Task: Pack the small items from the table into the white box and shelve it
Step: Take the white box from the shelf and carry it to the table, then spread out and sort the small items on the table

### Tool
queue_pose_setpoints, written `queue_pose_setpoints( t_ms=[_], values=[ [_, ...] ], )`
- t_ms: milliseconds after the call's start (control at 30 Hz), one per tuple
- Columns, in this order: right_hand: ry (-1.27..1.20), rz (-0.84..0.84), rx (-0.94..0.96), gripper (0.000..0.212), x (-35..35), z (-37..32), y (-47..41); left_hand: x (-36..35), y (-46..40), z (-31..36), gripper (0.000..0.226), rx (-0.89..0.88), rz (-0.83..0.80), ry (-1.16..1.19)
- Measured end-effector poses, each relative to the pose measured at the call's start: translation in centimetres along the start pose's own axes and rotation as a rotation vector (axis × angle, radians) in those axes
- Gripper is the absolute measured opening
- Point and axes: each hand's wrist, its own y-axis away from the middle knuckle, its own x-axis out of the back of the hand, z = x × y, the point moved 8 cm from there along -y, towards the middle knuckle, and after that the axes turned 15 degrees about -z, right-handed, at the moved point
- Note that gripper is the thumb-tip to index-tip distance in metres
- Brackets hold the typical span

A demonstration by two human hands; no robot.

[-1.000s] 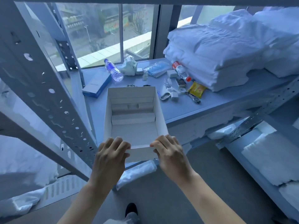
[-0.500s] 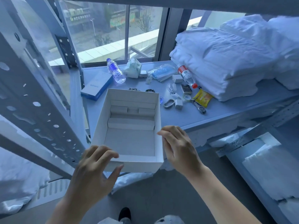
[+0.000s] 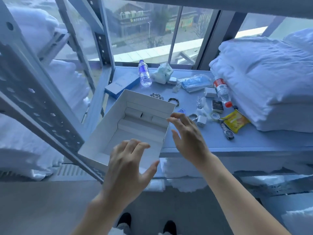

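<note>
Packing has not begun: in the head view, the white box sits on the table near its front edge, turned at an angle, with only cardboard dividers inside. The left hand hovers over the box's near corner, fingers loosely spread, holding nothing. The right hand hangs beside the box's right wall, fingers also spread and empty. To its right lie the small items: a white charger, a watch, a yellow packet, a tape roll and a beaded bracelet. Next, I judge, the right hand should pinch the nearest piece and drop it in.
</note>
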Motion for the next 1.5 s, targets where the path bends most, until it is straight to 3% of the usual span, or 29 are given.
queue_pose_setpoints(
  t_ms=[267, 433, 600, 1133, 1500],
  values=[
    [-0.053, -0.047, 0.099, 0.037, -0.3, 1.7, -2.0, -1.9, 1.1, 1.7, 0.039, 0.191, 0.027, -0.112],
    [-0.115, 0.006, 0.135, 0.021, -0.8, 1.9, -2.9, -2.7, 1.6, 1.1, 0.024, 0.189, 0.129, -0.105],
    [-0.136, 0.008, 0.134, 0.018, -0.9, 1.2, -5.4, -2.7, 0.7, -0.2, 0.017, 0.198, 0.221, -0.114],
    [-0.192, 0.007, 0.171, 0.021, -1.3, 2.2, -9.1, -2.6, -3.1, 0.3, 0.026, 0.192, 0.260, -0.098],
    [-0.194, 0.009, 0.199, 0.032, 1.5, 9.5, -7.5, -3.6, -9.9, 5.8, 0.027, 0.165, 0.282, -0.147]
  ],
)
